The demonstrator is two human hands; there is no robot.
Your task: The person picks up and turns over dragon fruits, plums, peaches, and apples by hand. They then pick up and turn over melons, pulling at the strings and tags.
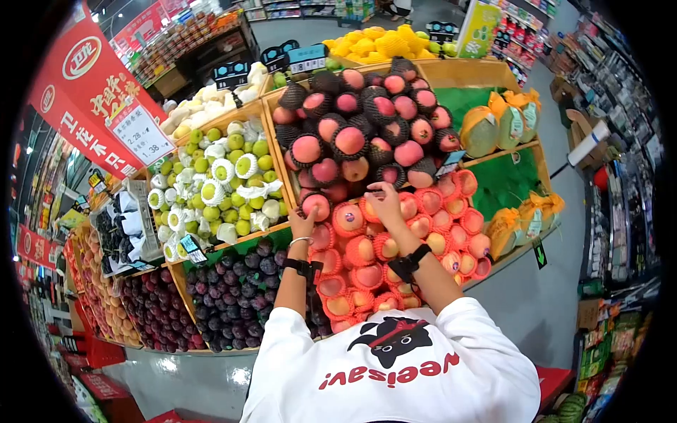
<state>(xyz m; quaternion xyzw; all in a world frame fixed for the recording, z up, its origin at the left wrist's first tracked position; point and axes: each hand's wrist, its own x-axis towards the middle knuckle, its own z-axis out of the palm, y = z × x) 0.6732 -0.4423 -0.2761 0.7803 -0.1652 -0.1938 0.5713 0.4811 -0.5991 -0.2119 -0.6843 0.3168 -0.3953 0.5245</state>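
My left hand (pixel 302 224) is at the near edge of the dark-netted apples, its fingers closed against the side of a pinkish-red apple (pixel 316 206). Part of the grip is hidden from above. To its right, my right hand (pixel 386 205) hovers over the fruit with fingers apart and slightly bent, and nothing shows in it. Beyond both hands is a heap of red apples in black foam nets (pixel 349 141). Below and around my wrists lie apples in pink foam nets (pixel 367 276), some with small stickers.
Green pears (pixel 226 173), partly in white nets, fill the bin at left. Dark plums (pixel 233 296) lie nearer. Orange-netted melons (pixel 479 132) stand at right, with yellow-netted fruit (pixel 381 44) behind. A red sign (pixel 84 84) rises at upper left. Grey floor (pixel 518 317) runs along the right.
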